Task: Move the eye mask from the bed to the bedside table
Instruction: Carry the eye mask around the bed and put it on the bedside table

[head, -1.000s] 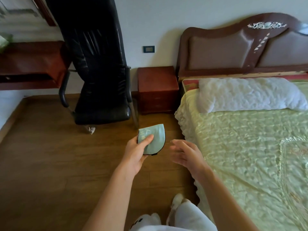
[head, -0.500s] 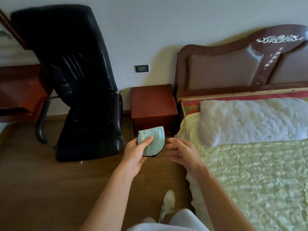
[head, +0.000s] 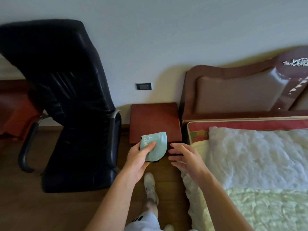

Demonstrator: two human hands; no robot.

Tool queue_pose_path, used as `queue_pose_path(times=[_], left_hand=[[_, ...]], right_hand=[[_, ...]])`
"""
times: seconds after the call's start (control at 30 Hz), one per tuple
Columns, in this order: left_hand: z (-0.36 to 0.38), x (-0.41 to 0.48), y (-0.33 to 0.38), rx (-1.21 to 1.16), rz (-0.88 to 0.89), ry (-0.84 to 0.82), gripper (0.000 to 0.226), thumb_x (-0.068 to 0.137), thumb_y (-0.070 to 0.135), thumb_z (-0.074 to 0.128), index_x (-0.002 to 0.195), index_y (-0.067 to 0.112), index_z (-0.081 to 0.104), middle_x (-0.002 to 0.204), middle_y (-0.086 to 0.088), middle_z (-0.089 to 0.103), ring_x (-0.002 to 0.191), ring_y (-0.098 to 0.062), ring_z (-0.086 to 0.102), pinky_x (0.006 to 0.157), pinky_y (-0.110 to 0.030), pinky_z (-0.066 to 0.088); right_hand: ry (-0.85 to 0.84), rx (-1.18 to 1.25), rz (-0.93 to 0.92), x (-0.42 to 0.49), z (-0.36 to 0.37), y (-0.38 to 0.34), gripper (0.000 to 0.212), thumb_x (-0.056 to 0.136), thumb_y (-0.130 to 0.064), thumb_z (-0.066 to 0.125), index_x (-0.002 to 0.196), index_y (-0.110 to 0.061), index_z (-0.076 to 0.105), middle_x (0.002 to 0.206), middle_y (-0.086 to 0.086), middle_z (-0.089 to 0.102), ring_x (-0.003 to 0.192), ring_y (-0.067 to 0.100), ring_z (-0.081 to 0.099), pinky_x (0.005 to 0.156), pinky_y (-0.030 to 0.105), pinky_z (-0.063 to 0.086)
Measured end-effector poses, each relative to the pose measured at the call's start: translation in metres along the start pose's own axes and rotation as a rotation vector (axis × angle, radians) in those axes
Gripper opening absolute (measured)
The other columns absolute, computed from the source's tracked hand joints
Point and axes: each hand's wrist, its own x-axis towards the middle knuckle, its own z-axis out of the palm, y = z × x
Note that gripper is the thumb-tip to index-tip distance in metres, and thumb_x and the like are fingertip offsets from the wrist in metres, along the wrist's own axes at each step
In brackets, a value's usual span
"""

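Observation:
My left hand (head: pixel 138 161) grips a folded pale teal eye mask (head: pixel 157 145) with printed markings and a dark underside. The mask hangs in the air over the front edge of the red-brown bedside table (head: pixel 155 120), which stands between a chair and the bed (head: pixel 258 189). My right hand (head: pixel 186 158) hovers just right of the mask with spread fingers and holds nothing. It is close to the mask without touching it.
A black leather office chair (head: pixel 75 114) stands directly left of the bedside table. The brown padded headboard (head: pixel 241 92) and a white pillow (head: pixel 258 154) lie to the right. My foot in a white shoe (head: pixel 150 185) is on the wooden floor below my hands. A wall socket (head: pixel 143 86) sits above the table.
I have walked toward the bedside table, which now lies right beneath the mask. My left hand has kept hold of the mask; my right hand has stayed beside it, open.

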Motion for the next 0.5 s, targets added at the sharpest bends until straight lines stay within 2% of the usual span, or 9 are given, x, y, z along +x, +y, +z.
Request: queue_pose_path(times=[0.17, 0.33, 0.5], left_hand=[[0.01, 0.08, 0.036, -0.016, -0.01, -0.012, 0.019, 0.087, 0.015, 0.07, 0.106, 0.015, 0.069, 0.105, -0.007, 0.075, 0.099, -0.021, 0.071, 0.079, -0.032, 0.059], [0.017, 0.168, 0.085, -0.038, -0.025, -0.015, 0.029, 0.086, 0.016, 0.071, 0.115, 0.012, 0.068, 0.111, -0.01, 0.075, 0.103, -0.024, 0.071, 0.077, -0.032, 0.059], [0.026, 0.236, 0.124, -0.026, -0.037, -0.014, 0.03, 0.086, 0.016, 0.071, 0.116, 0.011, 0.067, 0.111, -0.01, 0.075, 0.103, -0.024, 0.071, 0.075, -0.032, 0.058]], right_hand=[[0.02, -0.013, 0.034, 0.079, 0.007, -0.034, 0.029, 0.091, -0.037, 0.068, 0.113, -0.019, 0.071, 0.109, 0.009, 0.075, 0.096, 0.025, 0.074, 0.081, 0.037, 0.062], [0.065, -0.048, 0.082, 0.161, 0.025, -0.079, 0.029, 0.091, -0.036, 0.068, 0.113, -0.016, 0.071, 0.107, 0.01, 0.075, 0.096, 0.027, 0.073, 0.08, 0.035, 0.061], [0.099, -0.158, 0.048, 0.226, 0.035, -0.11, 0.028, 0.091, -0.036, 0.067, 0.112, -0.017, 0.07, 0.105, 0.007, 0.075, 0.091, 0.023, 0.074, 0.081, 0.036, 0.063]])
